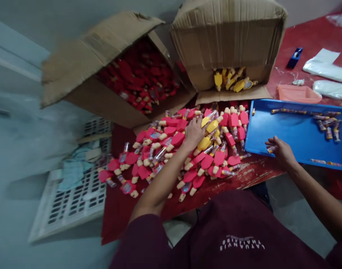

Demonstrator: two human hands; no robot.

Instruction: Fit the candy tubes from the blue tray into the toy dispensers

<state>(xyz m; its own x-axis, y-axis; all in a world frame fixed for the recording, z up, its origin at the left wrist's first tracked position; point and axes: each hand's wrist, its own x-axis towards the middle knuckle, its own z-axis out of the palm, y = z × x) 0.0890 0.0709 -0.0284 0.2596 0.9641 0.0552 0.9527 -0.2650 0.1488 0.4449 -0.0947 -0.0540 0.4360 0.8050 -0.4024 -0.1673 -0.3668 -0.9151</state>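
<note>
My left hand (pixel 194 131) reaches into the middle of a heap of pink pieces with beige knobs (pixel 178 139), its fingers bent at a yellow piece (pixel 205 121); whether it grips that piece is unclear. More yellow pieces (pixel 204 144) lie just right of the hand, and clear wrapped tubes (pixel 159 154) are mixed into the heap. Over the near edge of the blue tray (pixel 260 151), my right hand (pixel 281 151) is closed around a small wrapped tube (pixel 272 149). Several similar tubes (pixel 329 132) lie in the tray's right part.
An open carton (pixel 103 102) of red pieces stands back left. Another carton (pixel 229 41) behind the heap holds yellow pieces. Behind the tray are an orange container (pixel 299 94), a blue tape dispenser (pixel 295 58) and plastic packs (pixel 332 71). A white crate (pixel 72 205) stands left of the red table (pixel 117 220).
</note>
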